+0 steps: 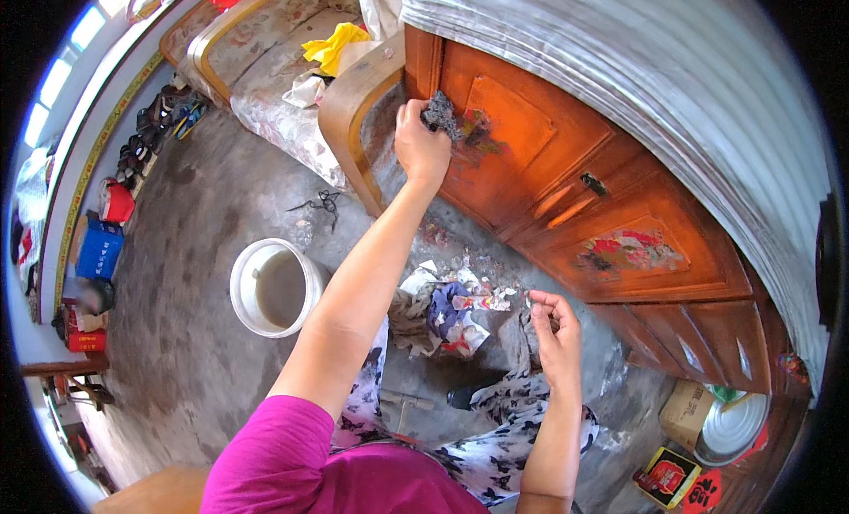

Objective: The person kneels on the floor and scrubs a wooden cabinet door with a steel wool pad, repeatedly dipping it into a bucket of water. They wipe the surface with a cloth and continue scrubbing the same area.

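Note:
My left hand (422, 147) is stretched forward and closed round a dark grey, rough-textured scouring pad (439, 116). It presses the pad against the left door of an orange-brown wooden cabinet (522, 129), beside a patch of torn, dark and coloured residue (478, 135). My right hand (557, 335) hovers above the floor, lower and to the right. Its fingers are curled and the thumb and forefinger tips come close together; whatever lies between them is too small to name. On the right door a second patch of red and grey paper residue (630, 250) remains stuck.
A white bucket (249, 288) of murky water stands left of my left forearm. Between my knees and the cabinet lie crumpled cloths (411, 315) and paper scraps. A wood-armed sofa (340, 129) adjoins the cabinet's left end; a cardboard box (685, 412) and metal lid (736, 425) sit right.

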Demonstrator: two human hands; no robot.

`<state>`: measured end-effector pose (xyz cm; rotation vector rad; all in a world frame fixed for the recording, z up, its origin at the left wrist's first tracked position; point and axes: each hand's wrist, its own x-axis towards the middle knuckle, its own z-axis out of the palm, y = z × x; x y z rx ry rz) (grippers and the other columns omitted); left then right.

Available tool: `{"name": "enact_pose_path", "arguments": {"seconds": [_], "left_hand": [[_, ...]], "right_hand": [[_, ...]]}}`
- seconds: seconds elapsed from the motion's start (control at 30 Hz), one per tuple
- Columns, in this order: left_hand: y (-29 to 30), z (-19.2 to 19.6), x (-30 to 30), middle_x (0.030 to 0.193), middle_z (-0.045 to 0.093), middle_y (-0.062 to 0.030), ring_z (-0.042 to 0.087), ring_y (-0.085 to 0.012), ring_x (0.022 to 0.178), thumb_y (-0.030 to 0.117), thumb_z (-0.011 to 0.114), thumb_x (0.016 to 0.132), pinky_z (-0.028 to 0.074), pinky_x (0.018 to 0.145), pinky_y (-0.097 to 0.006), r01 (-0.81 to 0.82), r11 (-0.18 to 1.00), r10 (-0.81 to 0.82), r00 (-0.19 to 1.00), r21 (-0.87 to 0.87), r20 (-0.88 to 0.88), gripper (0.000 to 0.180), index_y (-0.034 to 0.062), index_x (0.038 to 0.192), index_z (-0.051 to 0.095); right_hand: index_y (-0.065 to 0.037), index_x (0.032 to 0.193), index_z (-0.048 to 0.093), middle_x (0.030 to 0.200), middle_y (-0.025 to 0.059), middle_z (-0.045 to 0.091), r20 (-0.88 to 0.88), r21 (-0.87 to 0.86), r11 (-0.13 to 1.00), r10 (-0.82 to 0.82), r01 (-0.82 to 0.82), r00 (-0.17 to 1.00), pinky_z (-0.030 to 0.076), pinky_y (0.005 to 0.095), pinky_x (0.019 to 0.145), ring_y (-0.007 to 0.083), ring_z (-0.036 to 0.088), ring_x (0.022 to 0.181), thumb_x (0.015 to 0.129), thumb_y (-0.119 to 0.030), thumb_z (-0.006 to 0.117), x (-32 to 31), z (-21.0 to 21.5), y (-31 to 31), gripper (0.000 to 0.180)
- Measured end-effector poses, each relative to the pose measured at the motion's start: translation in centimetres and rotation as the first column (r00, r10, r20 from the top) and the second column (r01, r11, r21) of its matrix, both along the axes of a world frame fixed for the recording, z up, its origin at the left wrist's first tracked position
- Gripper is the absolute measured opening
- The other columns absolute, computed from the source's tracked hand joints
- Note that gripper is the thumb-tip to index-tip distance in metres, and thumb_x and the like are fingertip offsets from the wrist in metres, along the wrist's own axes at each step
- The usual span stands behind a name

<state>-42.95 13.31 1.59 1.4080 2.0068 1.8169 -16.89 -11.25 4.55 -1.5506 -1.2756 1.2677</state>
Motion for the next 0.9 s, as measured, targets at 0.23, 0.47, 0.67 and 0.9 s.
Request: {"name": "enact_pose_path", "arguments": {"seconds": [0.23,0.47,0.67,0.9], "left_hand": [[0.2,3.1,-0.6,0.107,0.063,-0.0166,0.062,-0.0430,0.101,0.008,0.079,0.084,0.050,0.086,-0.047,0.050,0.995,-0.048,0.999,0.084,-0.023,0.028,0.0030,0.106,0.063],[-0.4,3.8,-2.4,0.097,0.066,-0.0187,0.065,-0.0398,0.095,0.025,0.087,0.084,0.051,0.084,-0.044,0.065,0.984,-0.071,0.997,0.168,0.033,0.038,-0.0002,0.103,0.066],[-1.5,3.7,-3.3,0.108,0.061,-0.0146,0.063,-0.0407,0.099,0.001,0.073,0.080,0.050,0.083,-0.049,0.012,0.976,-0.010,1.000,-0.219,0.012,0.031,0.0055,0.109,0.061],[-1.9,5.5,-2.5,0.110,0.061,-0.0163,0.062,-0.0445,0.106,-0.006,0.065,0.075,0.052,0.084,-0.049,0.058,0.997,-0.055,0.997,0.057,-0.049,0.039,0.0079,0.112,0.064]], "right_hand": [[-0.004,0.123,0.069,0.093,-0.0016,0.064,0.028,0.018,1.000,0.009,-0.010,1.000,0.045,0.0247,0.082,0.0075,0.055,0.087,0.103,-0.030,0.071,-1.3,0.5,0.4,0.033],[-0.004,0.122,0.069,0.094,-0.0035,0.063,0.031,-0.040,0.999,0.004,-0.003,0.999,0.043,0.0236,0.083,0.0061,0.053,0.089,0.103,-0.031,0.070,-2.7,1.7,-0.3,0.033],[-0.004,0.122,0.069,0.097,-0.0027,0.064,0.019,0.017,0.999,0.035,-0.036,0.999,0.044,0.0237,0.084,0.0069,0.055,0.090,0.103,-0.032,0.071,-3.4,2.0,0.0,0.035],[-0.003,0.123,0.069,0.092,-0.0015,0.063,0.006,0.008,1.000,0.021,-0.021,1.000,0.046,0.0239,0.082,0.0075,0.055,0.088,0.103,-0.026,0.070,-3.9,1.8,0.1,0.030]]}}
